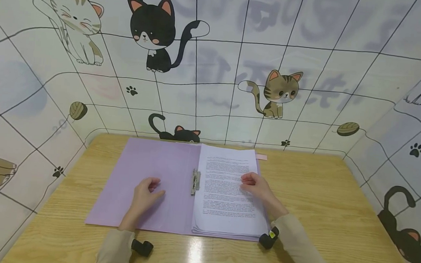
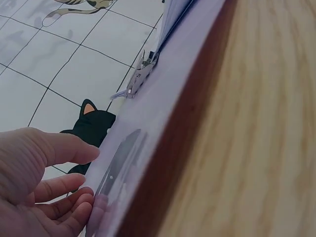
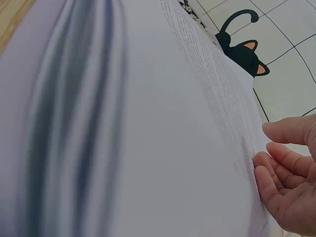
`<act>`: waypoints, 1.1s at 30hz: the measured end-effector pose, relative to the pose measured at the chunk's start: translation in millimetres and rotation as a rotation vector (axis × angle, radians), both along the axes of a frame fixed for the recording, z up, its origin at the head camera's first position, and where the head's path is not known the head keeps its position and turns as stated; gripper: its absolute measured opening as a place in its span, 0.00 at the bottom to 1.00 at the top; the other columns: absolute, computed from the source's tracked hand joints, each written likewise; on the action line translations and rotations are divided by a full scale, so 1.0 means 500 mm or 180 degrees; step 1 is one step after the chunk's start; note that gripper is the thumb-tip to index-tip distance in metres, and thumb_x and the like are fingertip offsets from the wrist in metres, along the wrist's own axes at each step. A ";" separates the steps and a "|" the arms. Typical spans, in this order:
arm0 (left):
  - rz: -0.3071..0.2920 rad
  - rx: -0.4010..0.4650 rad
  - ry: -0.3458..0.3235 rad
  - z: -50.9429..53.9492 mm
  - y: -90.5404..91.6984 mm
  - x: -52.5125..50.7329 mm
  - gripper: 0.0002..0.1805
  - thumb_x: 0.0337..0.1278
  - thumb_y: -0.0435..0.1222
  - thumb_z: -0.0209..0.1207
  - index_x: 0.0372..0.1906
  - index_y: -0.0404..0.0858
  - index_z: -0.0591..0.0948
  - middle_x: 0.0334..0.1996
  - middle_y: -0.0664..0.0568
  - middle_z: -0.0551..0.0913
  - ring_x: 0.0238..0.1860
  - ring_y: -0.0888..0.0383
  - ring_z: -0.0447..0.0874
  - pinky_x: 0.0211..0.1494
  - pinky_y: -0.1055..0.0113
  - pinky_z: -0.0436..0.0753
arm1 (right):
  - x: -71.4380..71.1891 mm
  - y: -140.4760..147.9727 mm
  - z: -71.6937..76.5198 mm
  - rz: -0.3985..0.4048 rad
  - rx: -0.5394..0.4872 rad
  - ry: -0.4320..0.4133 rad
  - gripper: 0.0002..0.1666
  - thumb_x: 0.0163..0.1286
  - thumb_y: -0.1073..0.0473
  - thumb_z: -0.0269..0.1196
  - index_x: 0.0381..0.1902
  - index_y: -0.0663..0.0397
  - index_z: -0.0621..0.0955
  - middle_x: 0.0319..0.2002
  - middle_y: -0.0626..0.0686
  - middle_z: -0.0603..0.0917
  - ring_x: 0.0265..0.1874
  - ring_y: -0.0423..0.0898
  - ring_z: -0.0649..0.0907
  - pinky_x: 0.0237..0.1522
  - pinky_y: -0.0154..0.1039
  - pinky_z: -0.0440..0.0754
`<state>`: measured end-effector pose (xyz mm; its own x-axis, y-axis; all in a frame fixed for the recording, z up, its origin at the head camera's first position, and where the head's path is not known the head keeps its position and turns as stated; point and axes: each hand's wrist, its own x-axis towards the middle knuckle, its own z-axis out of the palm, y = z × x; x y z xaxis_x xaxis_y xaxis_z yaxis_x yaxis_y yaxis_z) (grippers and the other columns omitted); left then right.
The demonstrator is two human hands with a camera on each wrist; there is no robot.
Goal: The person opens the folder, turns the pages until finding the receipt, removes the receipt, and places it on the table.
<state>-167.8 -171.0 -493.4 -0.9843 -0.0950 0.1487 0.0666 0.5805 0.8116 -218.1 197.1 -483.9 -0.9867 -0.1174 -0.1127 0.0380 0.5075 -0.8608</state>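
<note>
A purple folder (image 1: 118,198) lies spread open on the wooden table. Its metal clip (image 1: 194,182) sits at the spine, and also shows in the left wrist view as a silver clip (image 2: 141,75). On the right side lies a stack of printed paper (image 1: 226,224), its layered edges blurred in the right wrist view. My left hand (image 1: 145,198) rests on the bare left cover, fingers loosely bent with nothing held. Over the right part of the top sheet is my right hand (image 1: 259,188), its fingertips at the printed text, thumb apart from the bent fingers (image 3: 269,177).
The wooden table (image 1: 302,174) extends on both sides of the folder. Behind it stands a white wall covering (image 1: 216,99) with a grid and cartoon cats, wrapping round both sides. A pink tab (image 1: 261,157) sticks out at the folder's upper right.
</note>
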 end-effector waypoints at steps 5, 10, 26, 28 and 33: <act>-0.0044 0.0103 -0.0179 -0.002 -0.007 0.000 0.21 0.39 0.27 0.66 0.44 0.25 0.77 0.41 0.37 0.78 0.44 0.45 0.76 0.51 0.54 0.77 | -0.016 0.011 0.022 0.0463 0.0058 0.0195 0.16 0.62 0.67 0.61 0.47 0.68 0.75 0.41 0.61 0.81 0.43 0.54 0.79 0.48 0.44 0.75; -0.0085 0.0075 -0.0108 -0.002 -0.005 0.006 0.22 0.34 0.25 0.67 0.43 0.24 0.77 0.40 0.37 0.77 0.43 0.44 0.76 0.52 0.54 0.76 | -0.048 0.011 0.047 0.0700 0.0214 0.0326 0.18 0.63 0.64 0.61 0.49 0.69 0.75 0.43 0.62 0.80 0.45 0.56 0.79 0.51 0.49 0.74; -0.0137 -0.0063 0.0255 -0.011 -0.004 0.005 0.21 0.29 0.23 0.68 0.38 0.24 0.78 0.36 0.38 0.77 0.39 0.44 0.77 0.47 0.54 0.79 | -0.173 0.010 0.047 0.0798 0.1127 0.0447 0.24 0.60 0.64 0.62 0.54 0.69 0.73 0.53 0.67 0.75 0.54 0.62 0.73 0.57 0.56 0.68; -0.0151 -0.0052 0.0251 -0.011 -0.004 0.004 0.21 0.29 0.23 0.68 0.38 0.24 0.78 0.36 0.38 0.77 0.40 0.44 0.77 0.47 0.54 0.79 | -0.182 0.013 0.045 0.0853 0.1218 0.0512 0.27 0.59 0.64 0.62 0.56 0.71 0.72 0.55 0.69 0.74 0.57 0.64 0.71 0.59 0.57 0.65; -0.0150 -0.0056 0.0178 -0.012 -0.005 0.002 0.21 0.30 0.23 0.68 0.39 0.24 0.78 0.37 0.38 0.77 0.41 0.44 0.76 0.48 0.54 0.78 | -0.198 0.018 0.048 0.0963 0.1552 0.0716 0.33 0.58 0.63 0.63 0.60 0.72 0.69 0.59 0.70 0.71 0.60 0.67 0.67 0.62 0.60 0.61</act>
<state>-166.6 -173.3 -499.5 -0.9777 -0.0457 0.2048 0.1391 0.5897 0.7955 -317.1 206.2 -460.0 -0.9235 -0.3832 -0.0168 -0.3248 0.8046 -0.4971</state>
